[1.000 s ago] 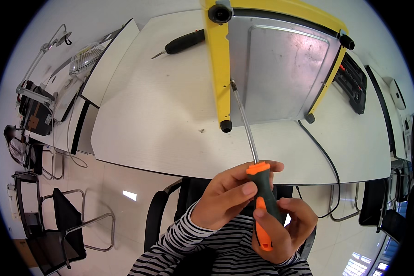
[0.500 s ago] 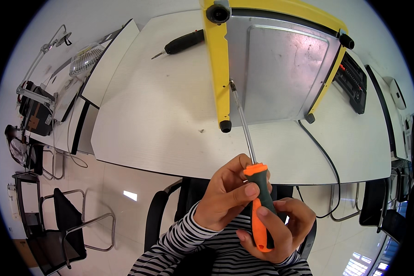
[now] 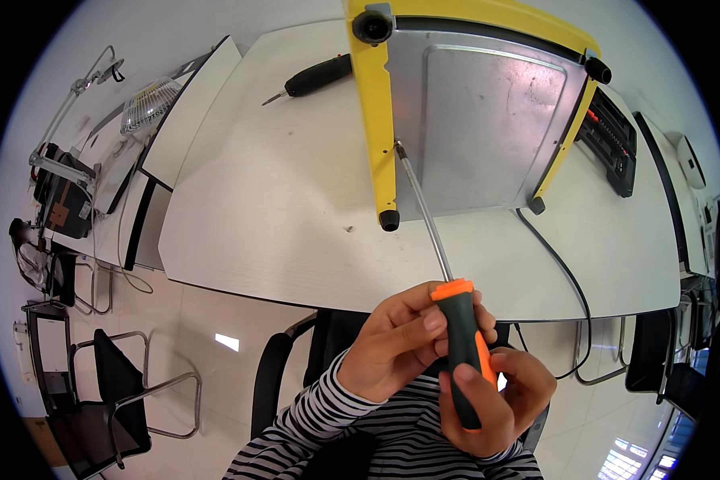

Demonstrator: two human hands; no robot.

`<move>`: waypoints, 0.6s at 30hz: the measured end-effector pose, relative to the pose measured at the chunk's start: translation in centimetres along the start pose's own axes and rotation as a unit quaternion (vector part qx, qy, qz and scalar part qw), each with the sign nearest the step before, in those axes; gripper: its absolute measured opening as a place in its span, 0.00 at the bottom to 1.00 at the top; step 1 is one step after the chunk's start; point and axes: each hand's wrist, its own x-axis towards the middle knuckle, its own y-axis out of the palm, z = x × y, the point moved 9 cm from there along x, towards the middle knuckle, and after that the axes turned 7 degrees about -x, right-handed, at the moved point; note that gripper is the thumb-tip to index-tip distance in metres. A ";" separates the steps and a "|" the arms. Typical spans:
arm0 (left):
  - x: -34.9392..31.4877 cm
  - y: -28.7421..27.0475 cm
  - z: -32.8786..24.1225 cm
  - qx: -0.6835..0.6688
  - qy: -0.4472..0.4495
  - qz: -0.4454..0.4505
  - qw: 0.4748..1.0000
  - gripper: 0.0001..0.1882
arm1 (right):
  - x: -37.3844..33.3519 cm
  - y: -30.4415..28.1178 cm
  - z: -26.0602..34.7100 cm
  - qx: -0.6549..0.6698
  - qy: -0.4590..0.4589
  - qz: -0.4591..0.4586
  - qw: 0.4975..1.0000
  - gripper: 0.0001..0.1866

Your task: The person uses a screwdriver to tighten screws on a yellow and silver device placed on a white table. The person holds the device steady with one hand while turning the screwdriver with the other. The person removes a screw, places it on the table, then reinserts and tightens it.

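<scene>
Screwdriver has rotated: its orange stripe, left-facing half a second ago, now faces right. Left hand is closed around the upper handle; right hand grips the lower end. Its tip sits where yellow frame meets metal panel. Assessment: turning is likely underway; loosening or tightening cannot be told.

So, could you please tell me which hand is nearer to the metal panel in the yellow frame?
Left. The left hand is at the front of the screwdriver's handle, nearer the metal panel; the right hand is farther back, at the handle's rear. Neither touches the panel.
</scene>
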 end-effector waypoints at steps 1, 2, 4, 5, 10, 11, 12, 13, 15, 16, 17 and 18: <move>0.0 0.1 -0.1 0.009 0.002 0.004 1.000 0.22 | 0.0 0.0 0.0 0.004 -0.008 -0.010 1.000 0.20; 0.0 0.2 -0.1 0.017 0.004 0.010 1.000 0.22 | 0.1 -0.1 0.2 -0.003 -0.021 -0.016 1.000 0.19; -0.1 0.2 -0.1 0.037 0.008 0.007 0.999 0.24 | 0.4 -0.3 0.4 -0.016 -0.048 -0.029 0.998 0.17; -0.1 0.1 -0.1 0.046 0.010 0.005 0.999 0.24 | 0.3 -0.2 0.5 -0.029 -0.058 -0.026 0.998 0.18; -0.3 0.9 -1.5 0.122 0.058 -0.037 0.990 0.26 | 0.3 -0.1 1.1 -0.086 -0.088 -0.031 0.992 0.18; -0.3 1.1 -1.5 0.135 0.057 -0.022 0.989 0.27 | 0.3 -0.2 1.1 -0.087 -0.085 -0.037 0.992 0.18; -0.3 1.0 -1.5 0.144 0.059 -0.020 0.988 0.27 | 0.3 -0.2 1.1 -0.088 -0.083 -0.042 0.992 0.18; -0.4 0.9 -1.5 0.152 0.061 -0.018 0.986 0.27 | 0.2 -0.2 1.1 -0.089 -0.080 -0.048 0.992 0.18; -0.4 0.9 -1.5 0.164 0.061 -0.018 0.985 0.28 | 0.4 -0.3 1.1 -0.086 -0.079 -0.053 0.992 0.17; -0.3 1.0 -1.6 0.166 0.059 -0.020 0.984 0.28 | 0.4 -0.3 1.1 -0.085 -0.078 -0.055 0.992 0.17; -0.2 1.0 -1.6 0.169 0.058 -0.021 0.984 0.28 | 0.4 -0.3 1.1 -0.086 -0.080 -0.055 0.992 0.17; -0.2 1.1 -1.7 0.171 0.055 -0.017 0.984 0.28 | 0.4 -0.3 1.1 -0.088 -0.081 -0.055 0.991 0.17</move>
